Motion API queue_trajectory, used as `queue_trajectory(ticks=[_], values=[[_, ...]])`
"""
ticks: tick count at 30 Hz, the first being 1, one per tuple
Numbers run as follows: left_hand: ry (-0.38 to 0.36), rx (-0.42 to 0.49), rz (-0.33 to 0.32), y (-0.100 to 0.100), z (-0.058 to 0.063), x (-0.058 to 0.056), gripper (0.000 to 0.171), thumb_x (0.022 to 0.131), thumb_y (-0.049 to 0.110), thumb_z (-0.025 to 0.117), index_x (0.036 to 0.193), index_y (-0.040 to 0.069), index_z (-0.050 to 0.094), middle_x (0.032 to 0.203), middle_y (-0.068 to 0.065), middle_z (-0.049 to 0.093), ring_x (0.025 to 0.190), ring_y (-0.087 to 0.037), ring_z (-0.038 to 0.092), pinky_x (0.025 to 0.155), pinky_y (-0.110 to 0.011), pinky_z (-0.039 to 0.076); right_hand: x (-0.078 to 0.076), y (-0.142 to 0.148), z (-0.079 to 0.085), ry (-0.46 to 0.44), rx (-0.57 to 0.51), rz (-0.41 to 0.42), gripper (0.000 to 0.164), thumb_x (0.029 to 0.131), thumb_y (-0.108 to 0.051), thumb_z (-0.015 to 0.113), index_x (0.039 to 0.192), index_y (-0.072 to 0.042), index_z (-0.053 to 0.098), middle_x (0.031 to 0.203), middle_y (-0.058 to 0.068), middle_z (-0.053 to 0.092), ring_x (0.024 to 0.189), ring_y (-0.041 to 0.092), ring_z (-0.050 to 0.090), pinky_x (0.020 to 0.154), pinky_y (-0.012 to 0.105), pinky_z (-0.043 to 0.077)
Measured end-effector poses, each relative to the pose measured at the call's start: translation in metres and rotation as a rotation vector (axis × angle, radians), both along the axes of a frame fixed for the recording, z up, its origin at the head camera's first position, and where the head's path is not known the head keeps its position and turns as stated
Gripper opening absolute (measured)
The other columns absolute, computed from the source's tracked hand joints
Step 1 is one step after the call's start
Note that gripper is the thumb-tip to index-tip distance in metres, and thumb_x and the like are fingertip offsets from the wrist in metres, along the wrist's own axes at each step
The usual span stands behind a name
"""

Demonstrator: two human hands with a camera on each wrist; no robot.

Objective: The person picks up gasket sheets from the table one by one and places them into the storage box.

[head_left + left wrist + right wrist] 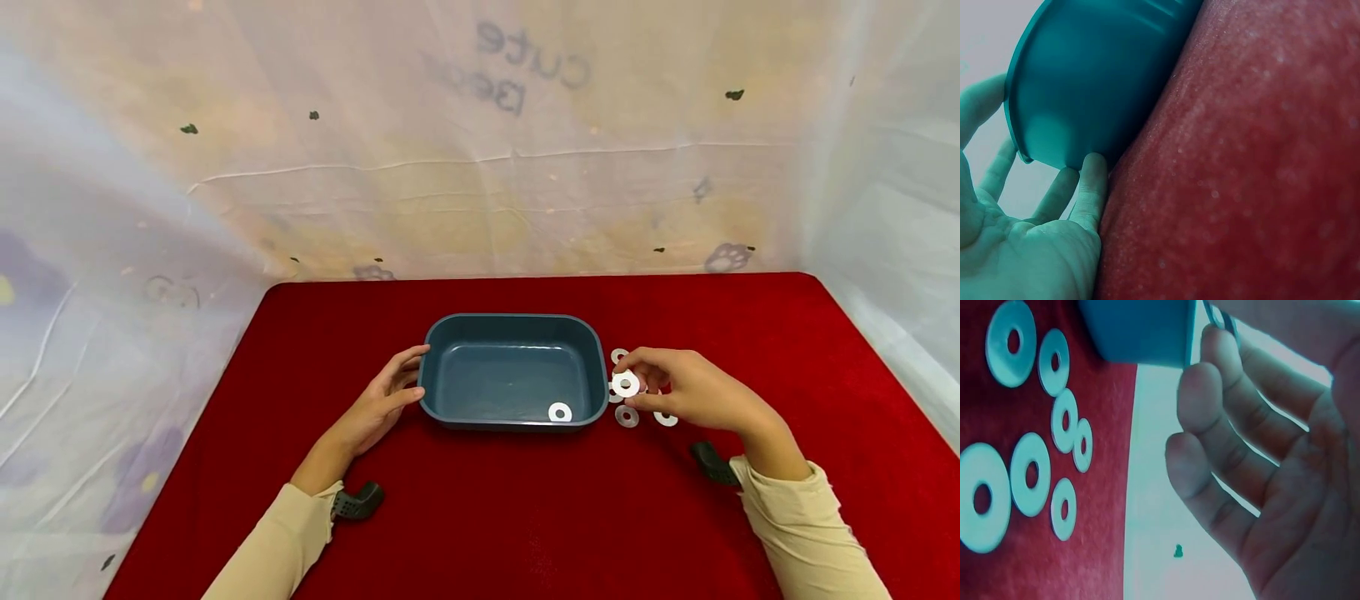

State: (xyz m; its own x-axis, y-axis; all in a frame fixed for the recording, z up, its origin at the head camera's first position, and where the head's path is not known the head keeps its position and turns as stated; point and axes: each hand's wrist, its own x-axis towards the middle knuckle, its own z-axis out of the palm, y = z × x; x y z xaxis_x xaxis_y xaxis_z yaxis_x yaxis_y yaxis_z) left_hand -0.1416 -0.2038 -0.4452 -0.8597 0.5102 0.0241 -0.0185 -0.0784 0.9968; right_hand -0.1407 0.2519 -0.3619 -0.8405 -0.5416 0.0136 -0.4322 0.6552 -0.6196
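Note:
A blue-grey rectangular tub (495, 375) stands on the red cloth, with one flat white washer (552, 412) lying inside at its near right. My left hand (375, 412) touches the tub's left end, its fingers spread and mostly straight along the rim and outer wall. Just past the right end, my right hand (701, 392) pinches a washer (634, 384) between thumb and fingertips, raised over the cloth. Beneath and around that hand lie several loose washers (621, 423). The right wrist view shows these loose washers (984, 534) flat, some touching, and only an edge of the held one.
The red cloth (487, 517) covers the table. Pale printed sheets (450, 208) hang behind it and along both sides. A dark wrist mount sits at each sleeve: the left mount (360, 502) and the right mount (712, 463).

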Motion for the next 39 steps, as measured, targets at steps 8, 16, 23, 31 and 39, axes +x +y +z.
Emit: queue_trajectory(ticks=[8, 16, 23, 31, 39], values=[[-0.001, -0.004, 0.0, 0.001, 0.003, 0.002, 0.062, 0.103, 0.009, 0.05, 0.158, 0.016, 0.021, 0.16, -0.016, 0.02, 0.14, -0.029, 0.03, 0.104, -0.02, 0.041, 0.001, -0.013, -0.002, 0.065, -0.004, -0.059, 0.035, 0.083, -0.021, 0.082, 0.115, -0.019, 0.067, 0.08, -0.009, 0.06, 0.071, 0.006, 0.052, 0.061, 0.022, 0.046], [-0.002, -0.016, 0.001, 0.0, 0.002, 0.003, 0.062, 0.103, 0.01, 0.05, 0.158, 0.017, 0.021, 0.161, -0.015, 0.019, 0.141, -0.029, 0.029, 0.104, -0.02, 0.041, 0.002, -0.019, -0.004, 0.062, -0.03, -0.083, 0.034, 0.084, -0.02, 0.081, 0.115, -0.019, 0.067, 0.08, -0.007, 0.058, 0.071, 0.007, 0.052, 0.062, 0.022, 0.046], [0.0, -0.014, 0.004, 0.001, 0.002, 0.002, 0.062, 0.103, 0.01, 0.05, 0.158, 0.018, 0.022, 0.16, -0.013, 0.021, 0.141, -0.03, 0.029, 0.105, -0.02, 0.041, 0.002, -0.027, -0.007, 0.015, -0.049, -0.111, 0.035, 0.085, -0.024, 0.08, 0.116, -0.019, 0.065, 0.081, -0.004, 0.057, 0.07, 0.01, 0.053, 0.059, 0.022, 0.046], [-0.002, -0.012, 0.003, 0.001, 0.002, 0.001, 0.062, 0.103, 0.01, 0.05, 0.158, 0.017, 0.022, 0.16, -0.015, 0.022, 0.14, -0.031, 0.03, 0.104, -0.021, 0.041, 0.002, -0.031, -0.011, 0.003, -0.064, -0.127, 0.034, 0.086, -0.026, 0.079, 0.116, -0.019, 0.065, 0.08, -0.004, 0.058, 0.068, 0.009, 0.052, 0.059, 0.023, 0.045], [0.0, -0.011, 0.007, 0.001, 0.002, 0.002, 0.062, 0.103, 0.01, 0.051, 0.157, 0.017, 0.022, 0.16, -0.015, 0.021, 0.141, -0.031, 0.028, 0.104, -0.02, 0.041, 0.001, -0.034, -0.014, -0.002, -0.072, -0.138, 0.033, 0.085, -0.024, 0.079, 0.115, -0.018, 0.066, 0.079, -0.005, 0.058, 0.069, 0.009, 0.053, 0.06, 0.024, 0.046]])
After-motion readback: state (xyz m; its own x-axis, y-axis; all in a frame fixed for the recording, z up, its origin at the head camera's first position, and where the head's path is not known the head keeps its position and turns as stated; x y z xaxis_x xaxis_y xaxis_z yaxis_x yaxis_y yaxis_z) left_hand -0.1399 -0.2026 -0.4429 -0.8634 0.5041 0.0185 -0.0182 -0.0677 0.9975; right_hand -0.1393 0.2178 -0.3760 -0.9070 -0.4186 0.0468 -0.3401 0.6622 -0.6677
